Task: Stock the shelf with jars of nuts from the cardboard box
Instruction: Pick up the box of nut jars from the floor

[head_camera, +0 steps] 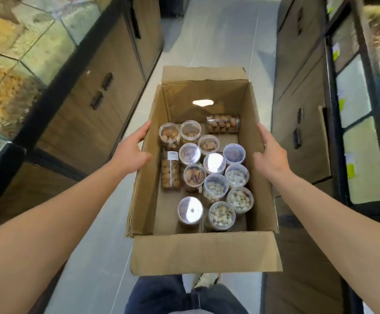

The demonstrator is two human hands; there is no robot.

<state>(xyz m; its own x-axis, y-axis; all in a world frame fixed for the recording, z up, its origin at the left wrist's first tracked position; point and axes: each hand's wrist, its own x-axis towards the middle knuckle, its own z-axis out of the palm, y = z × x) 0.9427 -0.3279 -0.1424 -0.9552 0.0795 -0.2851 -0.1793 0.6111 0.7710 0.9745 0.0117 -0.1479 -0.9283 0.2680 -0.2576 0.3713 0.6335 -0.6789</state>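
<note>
Holding the cardboard box (203, 252) with both hands: left hand (132, 152) at 9 o'clock, right hand (271, 155) at 3, fingers clasping its walls; jars of nuts (215, 186) inside.

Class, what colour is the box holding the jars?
Plain brown cardboard box, seen best in the head view.

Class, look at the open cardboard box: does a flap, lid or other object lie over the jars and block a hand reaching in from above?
Nothing visible does. The cardboard box has its flaps folded outward, leaving the jars exposed.
</note>
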